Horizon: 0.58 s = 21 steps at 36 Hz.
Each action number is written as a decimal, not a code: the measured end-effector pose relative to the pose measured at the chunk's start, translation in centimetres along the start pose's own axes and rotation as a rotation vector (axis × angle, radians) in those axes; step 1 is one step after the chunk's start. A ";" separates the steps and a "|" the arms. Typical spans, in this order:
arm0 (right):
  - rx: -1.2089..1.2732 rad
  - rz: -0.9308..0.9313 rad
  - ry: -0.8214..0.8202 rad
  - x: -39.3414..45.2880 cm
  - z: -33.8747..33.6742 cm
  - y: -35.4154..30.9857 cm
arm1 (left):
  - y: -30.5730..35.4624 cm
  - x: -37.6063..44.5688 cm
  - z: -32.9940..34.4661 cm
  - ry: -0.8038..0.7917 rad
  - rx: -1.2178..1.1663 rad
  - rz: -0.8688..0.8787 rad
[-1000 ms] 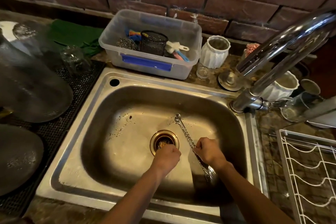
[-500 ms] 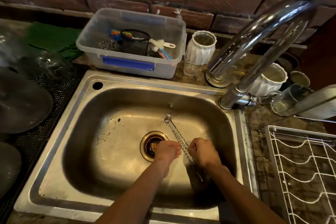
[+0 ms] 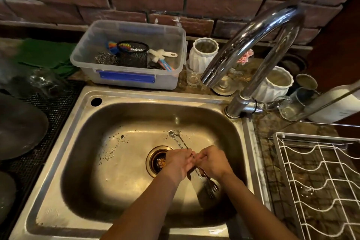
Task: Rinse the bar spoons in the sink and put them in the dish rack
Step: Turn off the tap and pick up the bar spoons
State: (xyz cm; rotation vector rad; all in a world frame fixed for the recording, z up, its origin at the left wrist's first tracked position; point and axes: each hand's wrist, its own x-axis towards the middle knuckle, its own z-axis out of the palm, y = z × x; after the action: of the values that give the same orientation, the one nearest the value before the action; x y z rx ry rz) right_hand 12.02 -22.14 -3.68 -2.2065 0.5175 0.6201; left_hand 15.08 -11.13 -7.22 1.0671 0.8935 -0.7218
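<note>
**Hands close together on the spoons over the drain**

Head view: the left hand [image 3: 180, 161] and right hand [image 3: 211, 161], apart a second ago, now meet, both grasping the bar spoons [image 3: 180, 142] in the sink [image 3: 64, 161]; spoon bowls point away, forked ends trail toward the person; no water runs from the faucet [image 3: 251, 45], so rinsing seems unfinished; the dish rack [image 3: 319, 181] sits lower and larger than before.

I saw the mottled stone counter [image 3: 272, 128] carrying a clear plastic tub [image 3: 128, 76], two white ribbed cups [image 3: 202, 58], a green cloth [image 3: 44, 52], a black mesh mat [image 3: 58, 107] and a white wire dish rack [image 3: 319, 181].
</note>
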 end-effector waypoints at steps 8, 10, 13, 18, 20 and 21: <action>0.163 0.081 -0.032 -2.3 -1.0 0.0 | 0.6 -1.1 0.1 -0.071 -0.111 -0.082; 0.190 0.093 -0.049 -3.1 -1.3 -0.2 | 0.8 -1.3 -0.2 -0.068 -0.124 -0.086; 0.258 0.121 -0.120 -4.5 -1.7 -0.7 | 1.0 -2.0 -0.9 -0.086 -0.137 -0.096; 0.298 0.132 -0.229 -6.8 -2.4 -1.8 | 1.5 -3.2 -2.3 -0.077 -0.195 -0.081; 0.319 0.152 -0.269 -7.6 -2.6 -2.2 | 1.8 -4.0 -2.9 -0.084 -0.190 -0.048; 0.329 0.162 -0.281 -7.9 -2.7 -2.4 | 2.0 -4.4 -3.1 -0.087 -0.178 -0.033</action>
State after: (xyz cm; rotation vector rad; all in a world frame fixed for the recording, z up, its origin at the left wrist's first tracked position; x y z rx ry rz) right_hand 7.72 -21.40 3.86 -1.7462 0.6060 0.8506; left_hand 13.87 -7.23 -3.16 0.8592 0.8848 -0.6975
